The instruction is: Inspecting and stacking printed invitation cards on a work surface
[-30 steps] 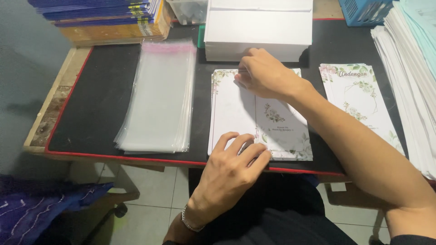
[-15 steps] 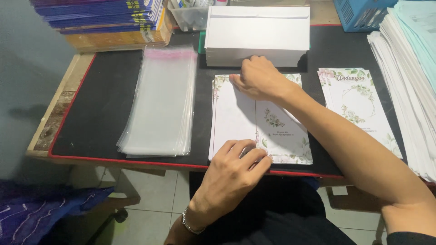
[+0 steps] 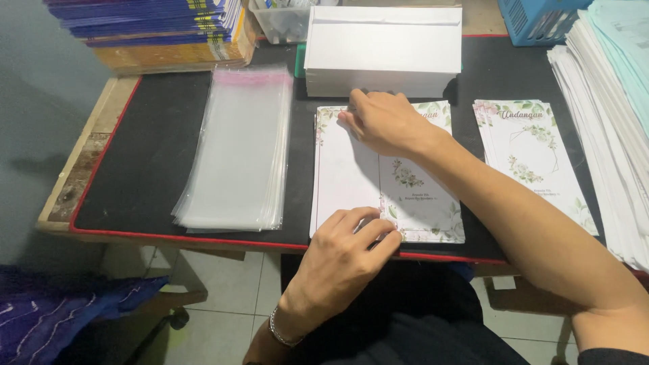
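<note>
A white card with floral corners (image 3: 351, 179) lies on the black desk mat (image 3: 149, 162) in front of me, partly folded with a blank flap over its left half. My right hand (image 3: 385, 122) presses its fingers flat on the card's top edge. My left hand (image 3: 345, 253) pinches the card's bottom edge near the mat's red border. Both hands touch the card.
A stack of clear plastic sleeves (image 3: 236, 149) lies left of the card. A white box (image 3: 385, 47) stands behind it. More floral cards (image 3: 534, 155) lie to the right, beside a tall paper stack (image 3: 608, 101). Books (image 3: 155, 27) and a blue basket (image 3: 534, 17) sit at the back.
My right hand has slid slightly left along the card's top edge. My left hand stays at the bottom edge. The view has shifted a little.
</note>
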